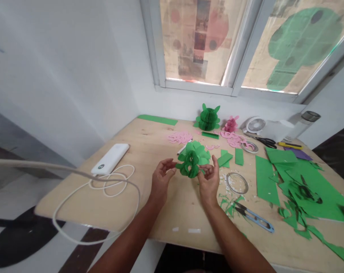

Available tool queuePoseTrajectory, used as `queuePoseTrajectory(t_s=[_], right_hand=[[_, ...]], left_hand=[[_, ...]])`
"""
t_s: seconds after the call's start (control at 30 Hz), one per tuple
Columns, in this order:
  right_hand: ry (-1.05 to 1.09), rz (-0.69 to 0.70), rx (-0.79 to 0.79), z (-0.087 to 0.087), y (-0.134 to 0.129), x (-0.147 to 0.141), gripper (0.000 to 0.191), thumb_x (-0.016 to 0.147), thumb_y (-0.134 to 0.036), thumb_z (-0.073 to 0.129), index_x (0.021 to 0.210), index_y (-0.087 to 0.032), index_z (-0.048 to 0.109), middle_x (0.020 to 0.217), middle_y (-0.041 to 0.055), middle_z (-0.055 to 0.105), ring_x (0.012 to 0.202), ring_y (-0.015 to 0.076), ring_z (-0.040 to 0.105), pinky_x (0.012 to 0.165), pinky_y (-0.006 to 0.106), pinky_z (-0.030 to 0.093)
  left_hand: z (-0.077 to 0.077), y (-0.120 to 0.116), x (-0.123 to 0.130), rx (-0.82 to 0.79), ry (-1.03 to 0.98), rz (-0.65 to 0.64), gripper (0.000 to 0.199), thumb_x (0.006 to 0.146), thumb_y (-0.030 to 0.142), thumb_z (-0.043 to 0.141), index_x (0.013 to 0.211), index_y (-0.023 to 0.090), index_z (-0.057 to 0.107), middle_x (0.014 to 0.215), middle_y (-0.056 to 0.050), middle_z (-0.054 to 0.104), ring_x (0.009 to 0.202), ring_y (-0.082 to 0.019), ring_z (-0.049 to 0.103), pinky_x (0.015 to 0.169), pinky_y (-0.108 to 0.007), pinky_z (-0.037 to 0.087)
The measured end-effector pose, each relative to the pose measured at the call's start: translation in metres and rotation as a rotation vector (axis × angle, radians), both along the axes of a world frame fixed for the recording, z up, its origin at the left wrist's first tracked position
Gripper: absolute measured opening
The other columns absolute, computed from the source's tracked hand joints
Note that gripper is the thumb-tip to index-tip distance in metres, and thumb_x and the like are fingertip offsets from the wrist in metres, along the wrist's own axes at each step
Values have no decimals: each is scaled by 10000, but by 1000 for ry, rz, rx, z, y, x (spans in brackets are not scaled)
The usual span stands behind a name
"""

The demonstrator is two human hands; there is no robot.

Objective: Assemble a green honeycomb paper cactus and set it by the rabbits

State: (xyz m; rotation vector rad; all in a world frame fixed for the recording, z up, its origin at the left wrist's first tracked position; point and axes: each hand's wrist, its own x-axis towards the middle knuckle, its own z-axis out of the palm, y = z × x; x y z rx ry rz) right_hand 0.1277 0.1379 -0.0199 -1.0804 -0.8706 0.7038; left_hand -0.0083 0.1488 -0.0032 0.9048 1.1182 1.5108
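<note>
In the head view, both hands are raised over the near middle of the bench (177, 212), with a green honeycomb paper ornament (190, 163) between them. The left hand (160, 182) is partly closed, its thumb and fingertips pinching the ornament's left edge. The right hand (209, 184) has its thumb and curled fingers at the ornament's right edge, with one finger lifted clear. The ornament is fanned open, with paler rounded petals on its far side.

Behind it, near the wall, stand a larger green honeycomb ornament (208, 120) and a small pink ornament (231, 124), then a white fan (255, 124) and a tilted-looking clear bottle (301, 123). Pink paper cutouts (180, 137) lie in front of these.

To the right are black-handled scissors (265, 142), a yellow utility knife (290, 145) and purple paper (299, 153). Large green sheets (328, 195) cover the right side, with a dark tool on top, too unclear to name. Nearer the right hand lie a thin ring (247, 186), green scraps and blue thread snips (259, 220).

On the left, a white power bank (111, 159) lies beside a looped white cable (138, 203). Two small white strips (194, 230) lie near the front edge.
</note>
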Motion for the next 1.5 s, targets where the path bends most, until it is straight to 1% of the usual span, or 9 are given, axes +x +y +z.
queuePoseTrajectory(t_s=[0.1,0.23,0.37,0.47,0.73,1.03,1.2,1.3,1.5], right_hand=[[-15,1,11,0,-2,-1,740,734,-230,621,1420,-231,345,840,-18,569,841,151,594,801,312,483],[-17,7,16,-1,-4,-1,730,744,-228,614,1421,-220,340,859,-10,575,843,148,596,804,313,488],[-29,12,16,-2,-6,-1,721,746,-233,621,1413,-226,349,869,-5,578,856,154,597,812,322,488],[-42,9,27,-1,-6,-1,709,747,-238,620,1409,-232,366,862,-5,576,855,156,594,802,320,486],[-67,11,31,-2,-7,-1,710,755,-251,627,1415,-225,365,876,4,576,860,162,591,799,321,483],[-70,8,29,-5,-5,-1,704,753,-251,625,1407,-225,369,870,5,574,863,164,586,800,325,480],[-83,11,32,-6,-5,-1,700,757,-251,621,1408,-227,366,874,7,568,862,168,589,791,326,484],[-82,7,36,-6,-5,-1,691,759,-248,618,1404,-226,372,872,7,567,860,169,589,804,330,485],[-68,20,33,-5,-6,0,713,752,-241,621,1412,-229,352,872,-3,570,842,160,590,806,332,489]], left_hand=[[11,6,0,9,30,-14,383,619,309,768,963,183,657,920,-49,688,886,-181,620,763,-281,471],[22,14,2,-7,36,-94,335,601,351,795,856,155,699,808,-51,702,766,-179,625,712,-292,479],[21,20,1,-39,16,-125,258,611,348,783,750,144,707,677,-36,677,637,-152,593,610,-265,450],[18,22,-2,-75,-16,-158,226,615,341,774,691,145,692,617,-21,647,580,-128,561,569,-243,423],[21,20,-9,-165,-147,-353,281,597,378,794,705,143,685,633,-38,642,575,-141,570,614,-292,460],[24,19,-9,-187,-206,-459,272,596,377,815,686,164,671,621,-18,613,580,-134,549,594,-268,433],[26,19,-9,-195,-216,-495,280,595,386,820,690,167,673,642,-26,623,596,-147,562,613,-284,444],[25,18,-9,-196,-223,-489,275,603,387,815,713,170,687,676,-39,644,620,-155,578,629,-290,450],[21,9,-13,-194,-237,-396,350,649,381,781,941,205,702,945,-60,689,820,-174,631,680,-263,452]])
